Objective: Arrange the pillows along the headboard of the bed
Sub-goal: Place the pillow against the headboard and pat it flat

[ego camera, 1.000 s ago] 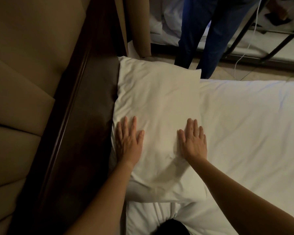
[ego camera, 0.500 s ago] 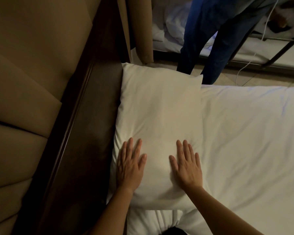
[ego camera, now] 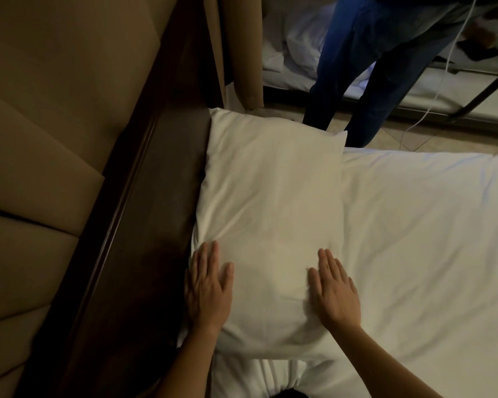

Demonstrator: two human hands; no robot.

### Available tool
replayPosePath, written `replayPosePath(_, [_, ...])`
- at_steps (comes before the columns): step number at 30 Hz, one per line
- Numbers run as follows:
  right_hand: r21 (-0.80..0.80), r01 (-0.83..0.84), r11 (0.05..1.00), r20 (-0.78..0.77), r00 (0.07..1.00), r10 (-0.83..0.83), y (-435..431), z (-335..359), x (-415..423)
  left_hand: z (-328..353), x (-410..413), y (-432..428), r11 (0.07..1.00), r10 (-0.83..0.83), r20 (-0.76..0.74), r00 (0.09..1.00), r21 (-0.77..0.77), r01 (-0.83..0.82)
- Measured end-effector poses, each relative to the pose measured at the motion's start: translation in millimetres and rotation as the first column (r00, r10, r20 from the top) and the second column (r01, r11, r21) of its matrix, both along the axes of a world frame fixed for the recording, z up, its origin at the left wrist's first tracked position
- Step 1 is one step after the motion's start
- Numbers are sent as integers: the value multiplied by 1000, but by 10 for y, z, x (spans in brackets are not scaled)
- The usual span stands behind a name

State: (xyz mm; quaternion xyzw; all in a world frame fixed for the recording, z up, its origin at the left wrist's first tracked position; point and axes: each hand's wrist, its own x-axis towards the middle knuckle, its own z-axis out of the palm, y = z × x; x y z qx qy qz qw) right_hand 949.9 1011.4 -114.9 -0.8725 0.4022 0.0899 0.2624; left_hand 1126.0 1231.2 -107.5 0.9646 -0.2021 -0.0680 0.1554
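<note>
A white pillow (ego camera: 270, 202) lies flat on the white bed (ego camera: 429, 239), its long left edge against the dark wooden ledge of the headboard (ego camera: 156, 225). My left hand (ego camera: 207, 288) rests flat on the pillow's near left edge, fingers together, holding nothing. Palm down, my right hand (ego camera: 335, 294) presses the near right part of the pillow, denting the fabric. A second white pillow (ego camera: 256, 377) shows partly just below the first, near the frame's bottom.
The padded tan headboard panels (ego camera: 41, 168) fill the left side. A person in blue trousers (ego camera: 365, 67) stands on the tiled floor beyond the bed's far edge. Behind them are another bed (ego camera: 299, 53) with white bedding, a white cable (ego camera: 440, 90) and a dark metal frame (ego camera: 486, 93).
Both hands have slid toward me along the pillow, from its middle to its near end, staying flat on it. The pillow lies as before against the headboard.
</note>
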Motion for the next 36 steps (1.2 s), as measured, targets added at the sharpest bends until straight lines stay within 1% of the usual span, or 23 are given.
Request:
replayPosePath(2, [-40,61,997,51,997,-59,-72,91,42,40,29,-81,998,39,2,999,-49,-39])
replayPosePath(4, [-78,85,993,111,991,-76,-168,176,188,96,124,-218,993,59,34,998,-108,-55])
replayPosePath(5, [-98,70,993,126,990,-58,-223,205,300,130,200,-309,992,37,62,997,-127,-29])
replayPosePath(8, [-128,19,992,158,987,1,-354,233,744,228,529,-669,983,-117,147,982,-124,136])
replayPosePath(12, [-125,-29,992,223,973,56,-409,143,1351,268,970,-1272,957,-237,143,961,-139,256])
replayPosePath(15, [-138,-67,988,206,974,95,-459,-21,1536,99,1219,-1430,949,-291,107,951,-94,301])
replayPosePath(18, [-165,-63,984,195,976,95,-532,-174,1487,-159,1357,-1248,970,-235,85,968,-38,238])
replayPosePath(20, [-182,-54,982,185,979,88,-561,-250,1444,-303,1389,-1140,979,-202,125,971,-15,205])
replayPosePath(24, [-177,-12,984,153,987,39,-613,-330,1405,-457,1423,-1136,981,-181,186,966,-27,190])
replayPosePath(27, [-142,19,990,117,993,-2,-657,-353,1328,-527,1434,-1122,981,-181,190,965,-32,191])
replayPosePath(32, [-80,47,996,52,998,-42,-680,-340,1202,-547,1438,-1111,984,-174,139,975,-20,178])
replayPosePath(36, [-5,90,996,-18,996,-91,-736,-249,1108,-403,1447,-1098,981,-193,83,978,11,192])
